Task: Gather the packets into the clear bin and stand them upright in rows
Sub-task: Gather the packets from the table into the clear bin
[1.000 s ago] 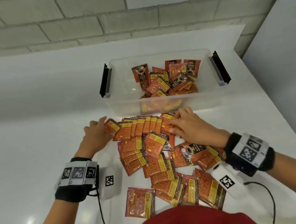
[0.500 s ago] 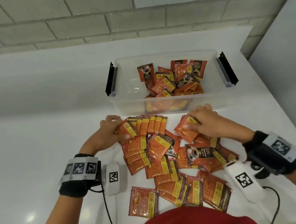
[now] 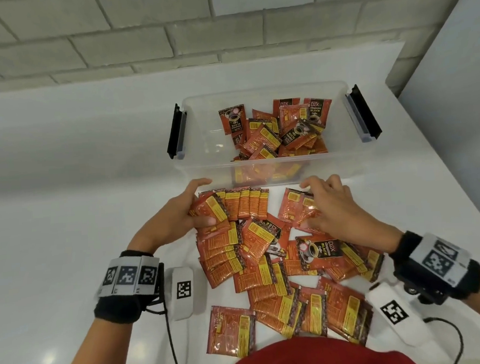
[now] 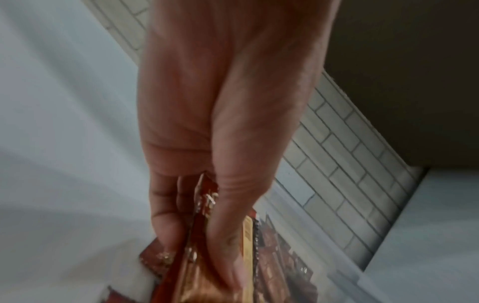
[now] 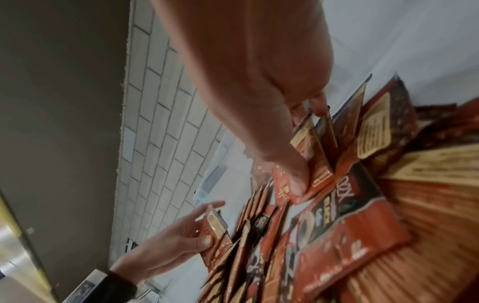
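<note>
Several red and yellow coffee packets (image 3: 270, 275) lie scattered on the white counter in front of the clear bin (image 3: 200, 111), which holds a loose heap of packets (image 3: 281, 134) on its right side. My left hand (image 3: 190, 210) grips the left end of a fanned row of packets (image 3: 246, 206) just before the bin, thumb on top (image 4: 228, 235). My right hand (image 3: 316, 205) pinches a couple of packets (image 3: 293, 206) lifted off the pile, thumb pressed on one (image 5: 295, 180). The left hand (image 5: 186, 229) with its packets also shows in the right wrist view.
The bin has black latch handles (image 3: 175, 135) at both ends and its left half is bare. A grey brick wall (image 3: 168, 31) runs behind the counter, and a white panel (image 3: 453, 98) rises at the right. Cables (image 3: 173, 349) trail from both wrist units.
My right hand has left the fanned row, moved right and picked up a couple of packets. My left hand has closed its thumb over the row's left end.
</note>
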`<state>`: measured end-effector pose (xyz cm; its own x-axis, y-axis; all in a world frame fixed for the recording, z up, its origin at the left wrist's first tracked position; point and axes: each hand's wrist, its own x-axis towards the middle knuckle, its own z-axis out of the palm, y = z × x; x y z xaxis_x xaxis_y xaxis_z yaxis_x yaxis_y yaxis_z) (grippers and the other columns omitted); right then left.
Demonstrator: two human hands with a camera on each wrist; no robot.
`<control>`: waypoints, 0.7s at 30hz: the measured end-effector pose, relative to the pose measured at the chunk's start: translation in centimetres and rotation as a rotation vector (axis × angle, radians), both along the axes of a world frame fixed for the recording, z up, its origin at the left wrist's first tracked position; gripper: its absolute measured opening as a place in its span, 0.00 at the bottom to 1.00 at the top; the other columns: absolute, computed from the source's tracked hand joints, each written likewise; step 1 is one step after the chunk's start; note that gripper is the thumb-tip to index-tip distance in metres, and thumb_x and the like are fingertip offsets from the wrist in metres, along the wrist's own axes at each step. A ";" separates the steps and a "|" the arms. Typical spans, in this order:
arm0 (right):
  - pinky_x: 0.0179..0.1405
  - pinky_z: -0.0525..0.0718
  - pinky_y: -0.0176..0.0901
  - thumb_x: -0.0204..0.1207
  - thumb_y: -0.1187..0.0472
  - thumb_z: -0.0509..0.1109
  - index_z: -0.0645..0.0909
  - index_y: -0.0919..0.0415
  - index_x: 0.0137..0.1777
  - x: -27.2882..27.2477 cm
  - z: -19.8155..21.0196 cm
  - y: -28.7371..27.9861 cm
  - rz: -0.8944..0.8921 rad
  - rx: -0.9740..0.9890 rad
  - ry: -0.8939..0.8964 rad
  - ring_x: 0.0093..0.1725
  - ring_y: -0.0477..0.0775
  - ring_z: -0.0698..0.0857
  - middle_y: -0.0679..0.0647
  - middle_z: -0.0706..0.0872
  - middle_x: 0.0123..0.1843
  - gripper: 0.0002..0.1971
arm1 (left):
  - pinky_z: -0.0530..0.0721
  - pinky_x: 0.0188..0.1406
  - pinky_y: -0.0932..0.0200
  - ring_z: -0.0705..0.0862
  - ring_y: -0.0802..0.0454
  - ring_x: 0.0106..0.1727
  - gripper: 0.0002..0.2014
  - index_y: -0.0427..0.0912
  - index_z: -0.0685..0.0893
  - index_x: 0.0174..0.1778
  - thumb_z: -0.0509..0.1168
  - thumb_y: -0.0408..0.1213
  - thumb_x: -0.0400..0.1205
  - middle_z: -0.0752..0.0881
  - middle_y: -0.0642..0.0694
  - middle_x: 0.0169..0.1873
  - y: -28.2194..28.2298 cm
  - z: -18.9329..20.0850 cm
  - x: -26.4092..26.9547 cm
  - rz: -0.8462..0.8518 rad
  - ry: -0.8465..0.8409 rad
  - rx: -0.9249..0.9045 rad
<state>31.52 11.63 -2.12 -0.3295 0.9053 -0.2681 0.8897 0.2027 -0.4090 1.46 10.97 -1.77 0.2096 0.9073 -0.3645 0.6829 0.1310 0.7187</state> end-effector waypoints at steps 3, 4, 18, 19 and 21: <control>0.61 0.67 0.48 0.77 0.52 0.73 0.66 0.55 0.71 0.4 0.2 0.4 -0.006 -0.049 0.017 0.66 0.54 0.64 0.47 0.69 0.57 0.27 | 0.77 0.48 0.69 0.81 0.54 0.55 0.30 0.49 0.70 0.76 0.72 0.42 0.78 0.80 0.47 0.54 0.6 -0.6 0.5 -0.040 0.110 0.008; 0.58 0.67 0.47 0.77 0.51 0.72 0.70 0.56 0.66 0.9 0.5 0.7 0.011 -0.079 0.012 0.65 0.54 0.65 0.48 0.71 0.55 0.21 | 0.76 0.47 0.70 0.79 0.55 0.52 0.28 0.47 0.73 0.74 0.72 0.43 0.78 0.78 0.48 0.51 0.6 -0.8 0.5 -0.045 0.151 0.016; 0.58 0.71 0.50 0.73 0.50 0.76 0.70 0.59 0.60 3.2 -0.5 1.3 -0.166 -0.064 -0.031 0.65 0.57 0.67 0.56 0.75 0.58 0.24 | 0.78 0.60 0.48 0.72 0.46 0.62 0.24 0.49 0.73 0.58 0.78 0.41 0.72 0.75 0.51 0.52 0.1 -2.3 0.6 0.043 0.226 0.049; 0.58 0.71 0.50 0.72 0.51 0.77 0.69 0.59 0.62 3.1 -0.4 1.4 -0.174 -0.047 -0.026 0.66 0.57 0.66 0.57 0.75 0.60 0.26 | 0.80 0.58 0.46 0.75 0.45 0.60 0.26 0.50 0.72 0.60 0.79 0.40 0.72 0.76 0.52 0.50 0.1 -2.2 0.4 0.055 0.175 0.019; 0.60 0.72 0.49 0.71 0.54 0.79 0.66 0.58 0.67 3.0 -0.4 1.6 -0.199 -0.068 0.016 0.67 0.57 0.66 0.57 0.74 0.60 0.31 | 0.84 0.49 0.56 0.81 0.48 0.55 0.25 0.47 0.73 0.62 0.77 0.39 0.73 0.79 0.50 0.50 0.1 -1.8 0.2 0.078 0.104 -0.027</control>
